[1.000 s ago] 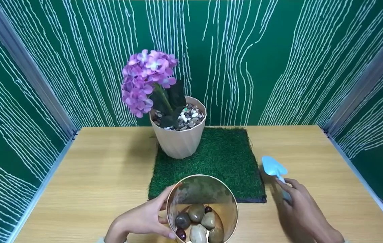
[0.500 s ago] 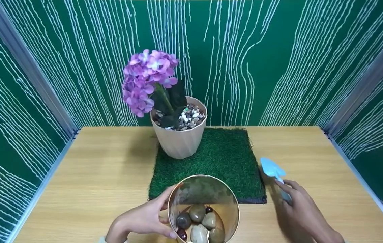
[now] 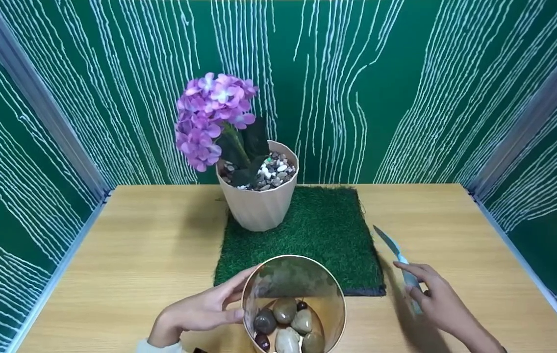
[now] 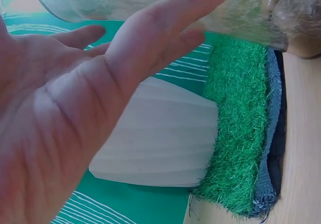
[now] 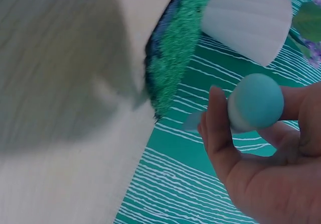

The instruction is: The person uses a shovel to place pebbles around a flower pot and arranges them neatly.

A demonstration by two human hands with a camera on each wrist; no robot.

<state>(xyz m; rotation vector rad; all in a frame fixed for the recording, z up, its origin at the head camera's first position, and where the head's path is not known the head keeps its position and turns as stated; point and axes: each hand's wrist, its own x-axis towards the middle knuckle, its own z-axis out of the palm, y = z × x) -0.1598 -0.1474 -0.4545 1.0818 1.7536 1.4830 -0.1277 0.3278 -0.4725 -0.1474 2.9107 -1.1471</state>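
Observation:
My left hand point(image 3: 205, 309) rests against the left side of a clear round jar point(image 3: 294, 279), its fingers fairly straight and partly hidden behind it. In the left wrist view, the thumb point(image 4: 165, 25) lies straight across in front of the jar point(image 4: 246, 28). Smooth stones point(image 3: 288, 339), some grey and some brown, lie at the jar's bottom with small dark red pieces point(image 3: 262, 341). At the right, my right hand point(image 3: 438, 294) grips the handle of a light blue trowel point(image 3: 408, 277), its blade edge-on over the table. The right wrist view shows the rounded handle end point(image 5: 258, 102) between fingers and thumb.
Behind the jar, a green turf mat point(image 3: 327, 235) lies on the wooden table point(image 3: 151, 245). A pale flowerpot point(image 3: 261, 208) with pebbles and purple flowers point(image 3: 217, 113) stands on its back left part. Green walls with white lines point(image 3: 406, 88) enclose the table's back and sides.
The right hand has turned the trowel, so its blade now shows edge-on instead of face-up. The left thumb has moved up along the jar's side; jar and flowerpot stay put.

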